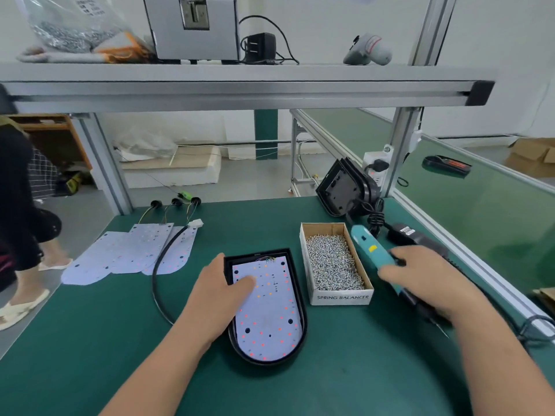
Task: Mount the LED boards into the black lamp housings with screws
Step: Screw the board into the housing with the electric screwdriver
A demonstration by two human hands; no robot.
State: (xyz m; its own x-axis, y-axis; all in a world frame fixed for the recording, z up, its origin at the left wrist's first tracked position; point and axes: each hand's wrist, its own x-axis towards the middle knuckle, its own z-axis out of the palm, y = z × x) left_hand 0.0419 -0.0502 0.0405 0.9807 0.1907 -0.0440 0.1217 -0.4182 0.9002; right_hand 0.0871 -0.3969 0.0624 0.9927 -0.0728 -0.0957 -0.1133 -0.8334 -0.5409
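Two jobs at once: presses board (267, 307) flat in housing (302, 325) with straight-fingered left hand (222, 295), grips screwdriver (371, 250) in right hand (420, 277), likely needs a screw (332, 265) next.

Up on the overhead shelf (270, 75): a clear bag of metal bits (69, 25), a grey machine (192, 28), a black plug adapter (259, 45), a grey handheld tool (368, 51) lying on its side. Far right, open cardboard boxes (531, 156) on the floor.
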